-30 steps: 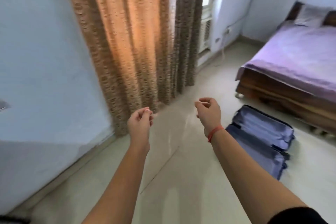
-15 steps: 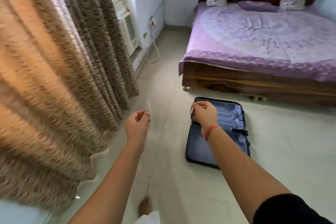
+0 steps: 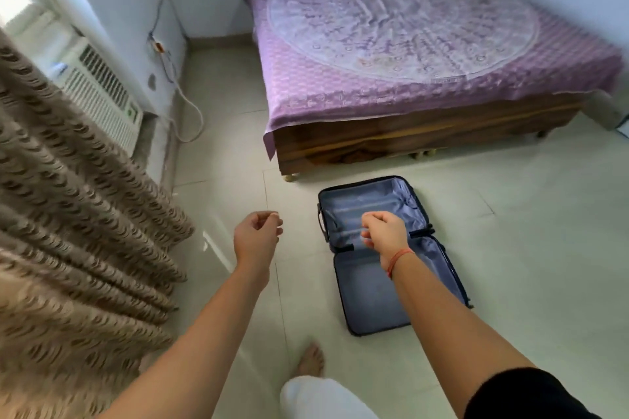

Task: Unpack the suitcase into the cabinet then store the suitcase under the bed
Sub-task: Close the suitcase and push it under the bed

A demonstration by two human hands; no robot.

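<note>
Since half a second ago the view is swinging further right: the curtain (image 3: 68, 248) is taking up less of the left side, and the whole bed (image 3: 408, 61) is now showing. The suitcase (image 3: 367, 296) is lying open and empty on the floor (image 3: 510, 248), and is now sitting nearer the middle of the view. Both arms are still reaching forward. The left hand (image 3: 258, 236) is curling over bare tile, gripping nothing. The right hand (image 3: 384, 235), also curled and empty, is hovering over the suitcase's hinge line. A bare foot (image 3: 311, 359) is stepping forward. The suitcase's far edge is stopping just short of the bed's wooden foot, with a strip of tile between them. Tile is lying open between the suitcase and the curtain, and more widely to the right.
</note>
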